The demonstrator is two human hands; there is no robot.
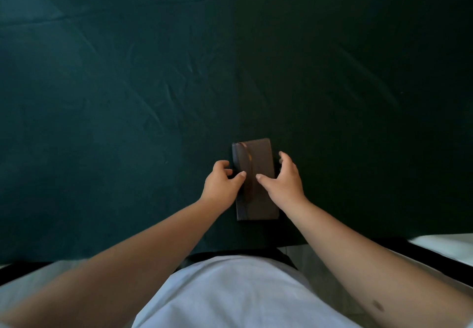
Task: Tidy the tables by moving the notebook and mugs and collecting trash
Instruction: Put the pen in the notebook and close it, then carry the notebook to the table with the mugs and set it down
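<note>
A small dark brown notebook with a thin ribbon or strap across its cover lies flat on the dark green tablecloth, close to the near edge. My left hand is at the notebook's left edge, thumb on the cover and fingers curled by the side. At the right edge is my right hand, thumb resting on the cover and fingers spread along that side. The notebook rests on the cloth between both hands. No mugs or trash are in view.
The green cloth covers the whole table and is wrinkled toward the left. The table's near edge runs just in front of my body. A white surface shows at the lower right, beyond the table's corner.
</note>
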